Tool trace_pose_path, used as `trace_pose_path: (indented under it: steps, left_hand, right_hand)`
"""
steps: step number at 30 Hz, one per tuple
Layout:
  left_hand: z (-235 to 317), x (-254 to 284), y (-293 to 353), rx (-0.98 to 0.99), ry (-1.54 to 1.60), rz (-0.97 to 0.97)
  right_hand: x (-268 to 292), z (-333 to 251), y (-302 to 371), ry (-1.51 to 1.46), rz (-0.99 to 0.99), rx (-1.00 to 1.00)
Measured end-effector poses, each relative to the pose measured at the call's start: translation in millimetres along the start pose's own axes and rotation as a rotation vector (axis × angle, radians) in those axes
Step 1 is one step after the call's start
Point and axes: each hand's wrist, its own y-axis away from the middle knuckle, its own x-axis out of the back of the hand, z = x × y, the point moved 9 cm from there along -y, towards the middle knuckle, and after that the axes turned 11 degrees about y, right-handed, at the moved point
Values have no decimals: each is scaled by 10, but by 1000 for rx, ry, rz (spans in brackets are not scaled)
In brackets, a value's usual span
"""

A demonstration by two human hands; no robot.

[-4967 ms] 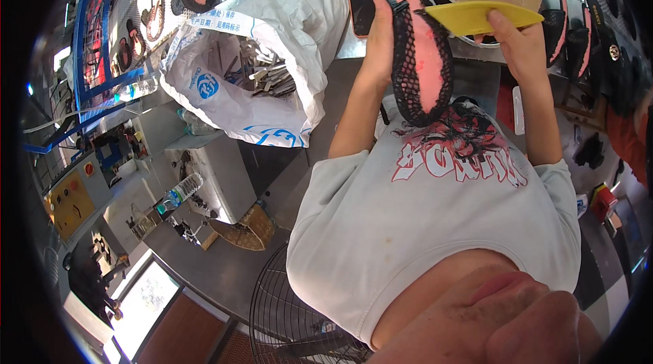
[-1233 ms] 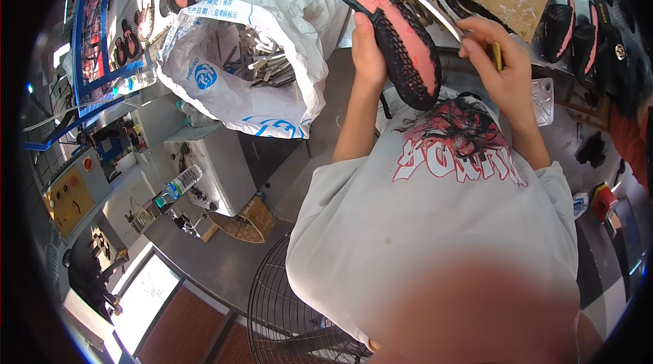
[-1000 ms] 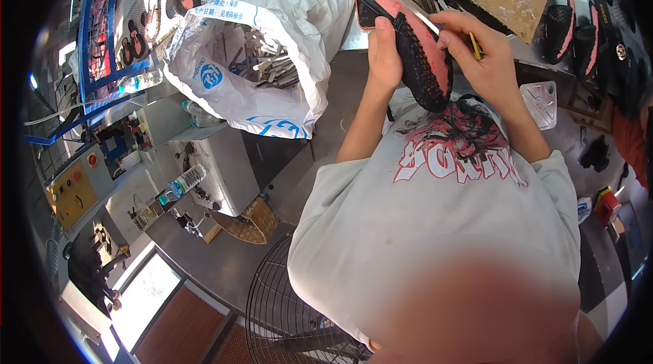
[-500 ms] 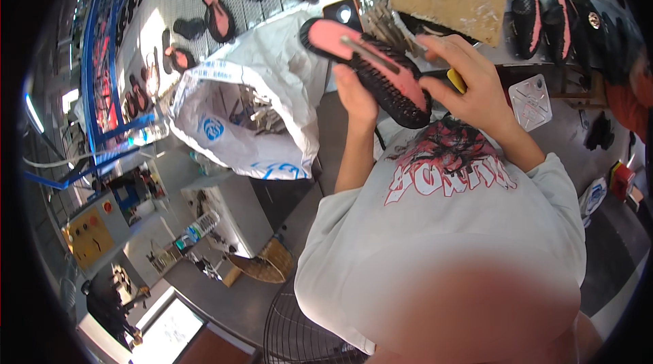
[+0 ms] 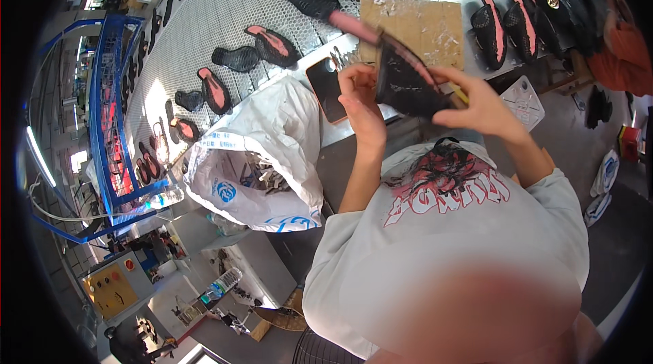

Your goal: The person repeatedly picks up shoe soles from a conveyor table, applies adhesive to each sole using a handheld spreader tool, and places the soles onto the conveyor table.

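Observation:
A black shoe (image 5: pixel 406 85) with a pink insole is tilted in front of my chest, its dark side towards me and its narrow pink end pointing up and left. My right hand (image 5: pixel 471 102) grips its right side, thumb below and fingers above. A yellow object (image 5: pixel 460 95) shows in that same hand, mostly hidden. Close by the shoe's left edge, my left hand (image 5: pixel 364 106) has loosely curled fingers with the thumb apart. Nothing shows in it, and whether it touches the shoe is unclear.
A white sack (image 5: pixel 262 160) with thin strips inside stands left of my arm. Behind it, a phone (image 5: pixel 326 90) lies on the bench edge. Brown board (image 5: pixel 425 24) and mesh table (image 5: pixel 238 21) with several shoes lie beyond. At right, a person's orange sleeve (image 5: pixel 622 58).
The shoe has turned so its dark side faces me. My left hand has moved from beneath it to its left side. The view has shifted, showing more of the mesh table.

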Motion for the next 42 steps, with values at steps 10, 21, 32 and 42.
trace_pose_path:
  steps: [10, 21, 32, 42]
  left_hand:
    - [-325, 510, 606, 384, -550, -43]
    - [-248, 716, 989, 413, -1169, -48]
    - [-334, 530, 987, 401, -1200, -182]
    - [-409, 519, 991, 436, -1273, -221]
  right_hand:
    - [1773, 494, -1117, 145, 154, -179]
    - [2415, 1858, -2421, 403, -124, -581]
    - [2413, 2032, -2505, 684, -104, -483]
    - [2539, 2110, -2598, 896, -132, -329]
